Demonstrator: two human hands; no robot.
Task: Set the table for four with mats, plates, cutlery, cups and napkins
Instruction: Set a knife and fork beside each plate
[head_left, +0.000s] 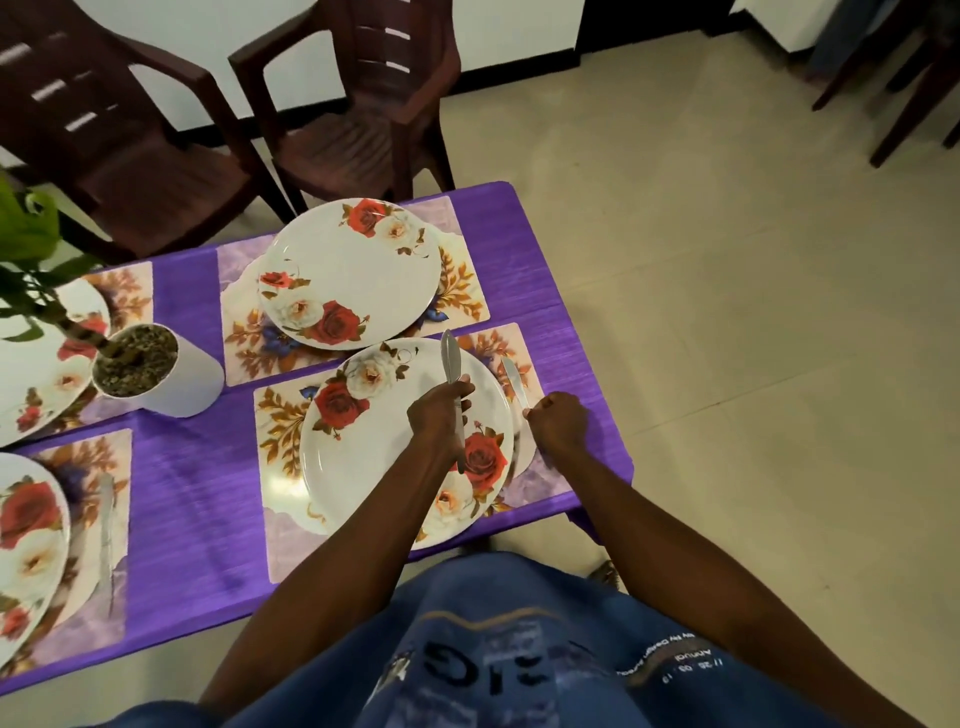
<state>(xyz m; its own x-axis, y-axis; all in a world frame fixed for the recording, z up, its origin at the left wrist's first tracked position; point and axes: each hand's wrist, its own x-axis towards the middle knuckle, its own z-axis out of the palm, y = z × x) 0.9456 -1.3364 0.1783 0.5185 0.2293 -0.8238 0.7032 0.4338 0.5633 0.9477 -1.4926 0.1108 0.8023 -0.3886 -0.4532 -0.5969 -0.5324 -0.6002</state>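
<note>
Nearest, a knife (453, 387) is gripped upright in the curled fingers of the left hand (439, 410) above the near plate (363, 457), which sits on a floral mat (283, 426). Just beside that plate's right rim, a second knife (514, 382) lying on the mat is pinched at its handle by the right hand (558, 421). Farther off, another plate (348, 270) is seen on its own mat (467, 291), on the purple table (208, 499).

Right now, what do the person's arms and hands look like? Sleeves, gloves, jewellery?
Both forearms are bare up to the frame edge, with no sleeves showing. The left hand and right hand wear no gloves, and no rings, watch or bracelets are visible. The torso is covered by a blue garment with printed lettering.
</note>
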